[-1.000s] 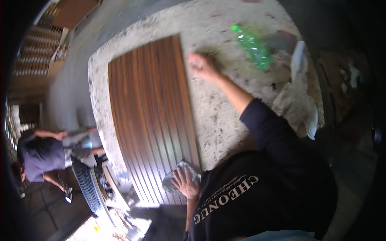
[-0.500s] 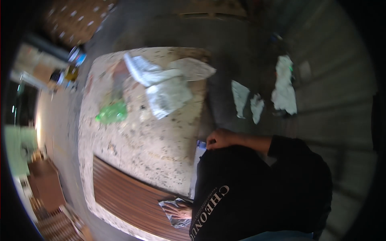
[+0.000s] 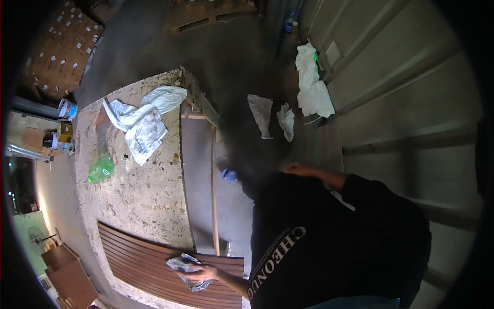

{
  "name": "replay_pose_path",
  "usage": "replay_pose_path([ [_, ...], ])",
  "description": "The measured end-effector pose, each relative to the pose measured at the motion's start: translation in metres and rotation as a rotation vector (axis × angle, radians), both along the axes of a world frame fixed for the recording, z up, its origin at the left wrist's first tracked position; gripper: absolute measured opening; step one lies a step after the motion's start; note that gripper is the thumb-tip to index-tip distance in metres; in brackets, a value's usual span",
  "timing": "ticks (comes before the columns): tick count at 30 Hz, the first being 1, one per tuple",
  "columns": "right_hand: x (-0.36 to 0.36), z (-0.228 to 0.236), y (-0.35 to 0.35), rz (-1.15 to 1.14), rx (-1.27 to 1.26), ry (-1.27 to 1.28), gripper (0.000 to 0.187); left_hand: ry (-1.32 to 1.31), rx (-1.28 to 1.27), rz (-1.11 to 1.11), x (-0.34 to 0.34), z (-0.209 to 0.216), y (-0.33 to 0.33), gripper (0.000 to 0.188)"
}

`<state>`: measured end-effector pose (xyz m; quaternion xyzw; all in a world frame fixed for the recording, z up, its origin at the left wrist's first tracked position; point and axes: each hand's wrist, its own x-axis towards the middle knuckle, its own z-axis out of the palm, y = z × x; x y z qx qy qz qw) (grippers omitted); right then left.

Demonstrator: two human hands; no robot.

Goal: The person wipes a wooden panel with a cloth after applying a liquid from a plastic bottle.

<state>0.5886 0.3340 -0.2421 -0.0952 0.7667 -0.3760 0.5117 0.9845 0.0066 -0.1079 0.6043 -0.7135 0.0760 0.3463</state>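
Observation:
My left hand (image 3: 198, 273) rests on a crumpled grey rag (image 3: 184, 262), its fingers nearly straight and the cloth bunched beneath and around them. The rag lies on a brown, grooved slatted panel (image 3: 154, 252), which sits across the near end of a worn, paint-spotted table (image 3: 144, 201). In front of my body, my right hand (image 3: 296, 169) is raised away from the panel. Its fingers are dim and partly hidden by my black shirt, so I cannot make out anything in them. A small blue object (image 3: 229, 175) shows beyond the shirt's edge.
A white cloth (image 3: 146, 126) and green plastic bottle (image 3: 101, 170) lie on the table. White scraps (image 3: 261, 116) and a longer white sheet (image 3: 312, 85) lie to the right, near a ribbed wall (image 3: 396, 103). Buckets (image 3: 67, 109) stand far left, below stacked cartons (image 3: 62, 49).
The view has swung, shifting the table leftward. My left hand has slid the rag along the panel, away from my body, and more forearm shows. The right hand has moved away from the blue object.

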Motion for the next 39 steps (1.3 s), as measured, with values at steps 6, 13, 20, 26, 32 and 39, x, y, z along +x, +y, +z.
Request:
replay_pose_path([
  [6, -0.034, -0.013, 0.038, 0.025, 0.116, 0.151, 0.038, 0.314, 0.453, -0.474, -0.158, 0.019, 0.069, 0.036],
  [13, -0.125, -0.005, 0.03, -0.073, 0.083, 0.265, 0.032, 0.245, 0.653, -0.678, -0.3, 0.018, 0.079, 0.02],
  [20, -0.241, -0.081, 0.072, -0.421, -0.079, 0.108, 0.032, -0.178, 0.792, -0.936, -0.478, -0.001, 0.036, 0.018],
  [26, -0.363, -0.02, 0.041, -0.061, 0.169, 0.004, 0.033, -0.162, 0.866, -0.765, -0.573, 0.032, 0.015, 0.019],
  [32, -0.447, -0.029, 0.022, -0.326, 0.08, 0.062, 0.032, 0.006, 1.226, -0.737, -0.64, 0.003, 0.013, 0.022],
  [39, -0.481, 0.003, -0.017, -0.308, 0.16, 0.151, 0.033, 0.179, 1.366, -0.953, -0.769, -0.111, -0.058, 0.032],
])
